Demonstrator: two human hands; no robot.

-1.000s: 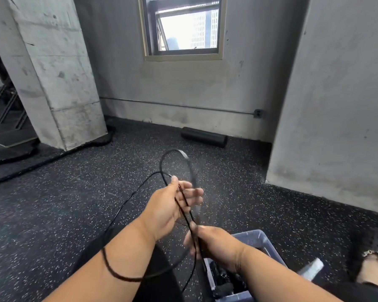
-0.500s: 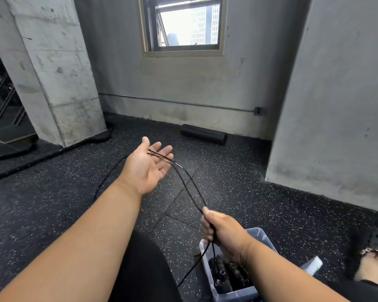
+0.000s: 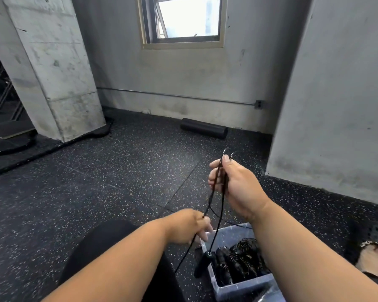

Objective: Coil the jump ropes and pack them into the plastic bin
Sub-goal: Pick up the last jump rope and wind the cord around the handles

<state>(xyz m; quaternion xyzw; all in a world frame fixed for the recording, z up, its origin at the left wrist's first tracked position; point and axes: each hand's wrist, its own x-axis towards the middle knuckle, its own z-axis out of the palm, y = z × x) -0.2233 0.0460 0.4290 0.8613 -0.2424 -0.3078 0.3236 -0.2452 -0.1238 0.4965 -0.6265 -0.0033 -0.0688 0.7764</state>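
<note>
- The right hand point(image 3: 231, 184) is raised above the plastic bin point(image 3: 242, 286), fingers curled round a fold of the thin black jump rope point(image 3: 214, 188); a small loop of the rope sticks out just above the thumb and forefinger.
- From that grasp 2 strands hang down: 1 runs down and left into the left hand point(image 3: 190, 227), the other drops almost straight toward the bin's near-left corner.
- The left hand sits lower, just beside the bin's left edge, pinching the rope between thumb and fingers; the strand goes on past it down toward the floor point(image 3: 96, 192).
- A black handle point(image 3: 203, 264) dangles at the end of the straighter strand, over the bin's left wall, tilted.
- The bin stands on the speckled rubber floor by the person's right forearm and holds a dark tangle of other ropes and handles point(image 3: 238, 262).
- A black foam roller point(image 3: 203, 128) lies along the floor's far edge, against the wall under the window point(image 3: 183, 20), well apart from both hands.
</note>
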